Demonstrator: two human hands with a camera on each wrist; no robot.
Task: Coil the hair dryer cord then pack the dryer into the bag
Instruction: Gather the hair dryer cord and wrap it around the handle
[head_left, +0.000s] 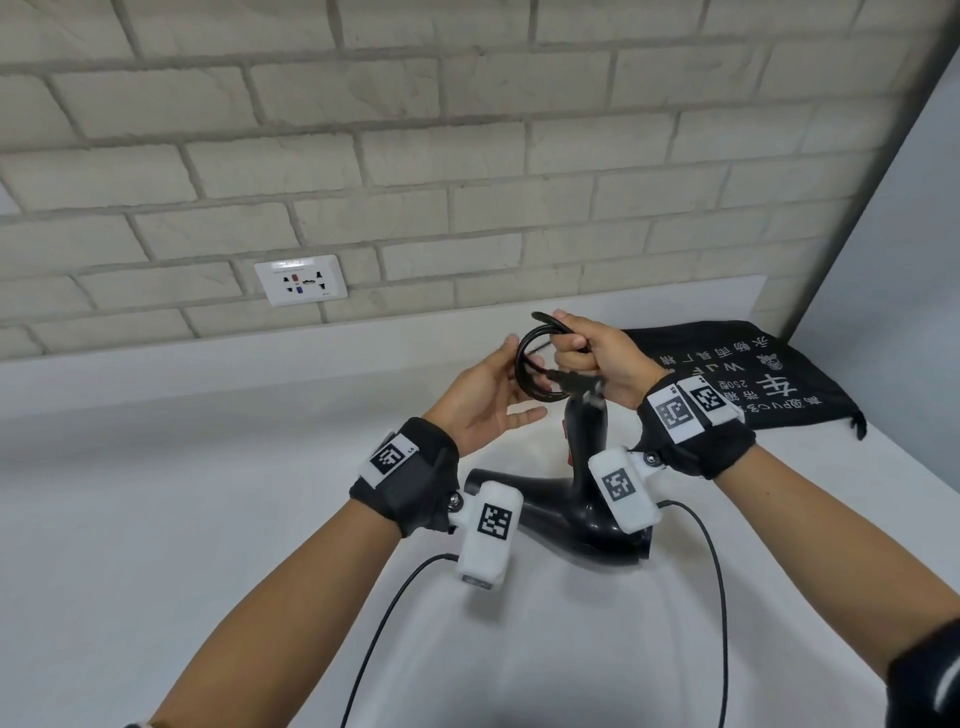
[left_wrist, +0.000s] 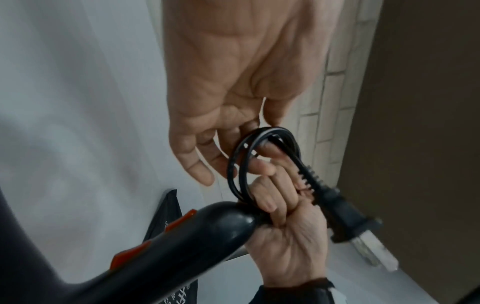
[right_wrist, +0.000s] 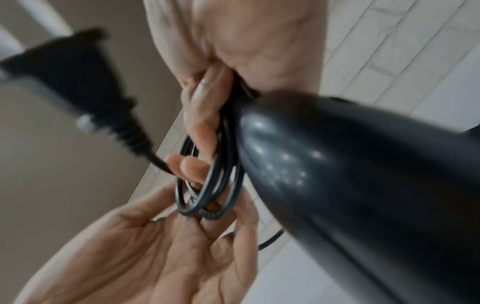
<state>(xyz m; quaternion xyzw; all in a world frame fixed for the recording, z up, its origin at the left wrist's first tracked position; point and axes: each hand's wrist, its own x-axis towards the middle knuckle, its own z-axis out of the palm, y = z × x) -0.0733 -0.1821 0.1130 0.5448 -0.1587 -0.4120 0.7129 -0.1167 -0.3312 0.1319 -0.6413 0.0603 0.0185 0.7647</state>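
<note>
Right hand (head_left: 592, 358): fingers curled tight round the gathered loops of cord and the top end of the dryer handle, so it grips both at once.
Left hand (head_left: 488, 400): palm turned up, fingers loosely spread, fingertips (right_wrist: 249, 209) touching the lower arc of the coil; nothing is pinched.
Cord (head_left: 524, 364): thin, smooth black rubber, wound into several round loops that hang between the two hands.
Plug (left_wrist: 345, 216): black moulded block with a ribbed strain-relief collar and pale metal prongs, sticking out past the right hand's knuckles.
Hair dryer (head_left: 587, 499): glossy black plastic, hard and rounded; a tapered barrel and a straight handle with orange-red switch tabs (left_wrist: 179, 222). It hangs handle-up from the right hand, low over the bench; whether it touches the bench I cannot tell.
Bag (head_left: 748, 379): soft, matte black cloth, lying flat and slightly rumpled on the bench at the far right, printed with white characters; apart from the dryer.
Bench (head_left: 208, 519): smooth, pale, matte surface with a low raised back edge.
Wall (head_left: 467, 130): rough-faced pale bricks with recessed joints.
Socket plate (head_left: 300, 279): glossy white rectangle set into the bricks, left of the hands.
</note>
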